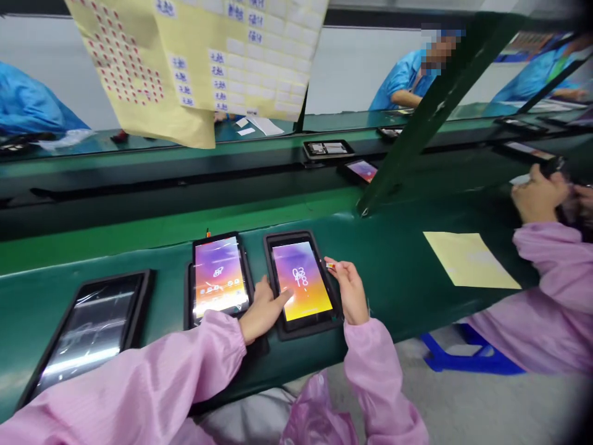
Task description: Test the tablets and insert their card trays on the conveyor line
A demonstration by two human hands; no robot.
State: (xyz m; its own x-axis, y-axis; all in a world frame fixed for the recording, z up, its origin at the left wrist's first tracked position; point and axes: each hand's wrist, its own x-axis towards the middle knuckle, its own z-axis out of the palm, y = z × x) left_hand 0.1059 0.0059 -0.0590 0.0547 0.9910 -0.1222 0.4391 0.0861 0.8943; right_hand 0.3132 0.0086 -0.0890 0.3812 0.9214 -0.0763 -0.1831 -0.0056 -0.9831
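Observation:
A lit tablet (303, 281) in a black frame lies on the green bench (398, 272) in front of me. My left hand (265, 312) rests at its left edge, with the forefinger stretched onto the glowing screen. My right hand (349, 290) sits at the tablet's right edge and pinches a tiny card (330, 266) between thumb and finger. A second lit tablet (219, 277) lies just left of the first. Further left lies a dark tablet (92, 330) whose screen only reflects light.
A yellow sheet (467, 259) lies on the bench to the right. A co-worker's pink sleeve (551, 278) and hands (540, 191) are at far right. More tablets (328, 148) sit on the conveyor behind. Yellow label sheets (199, 55) hang overhead. A blue stool (463, 358) stands below.

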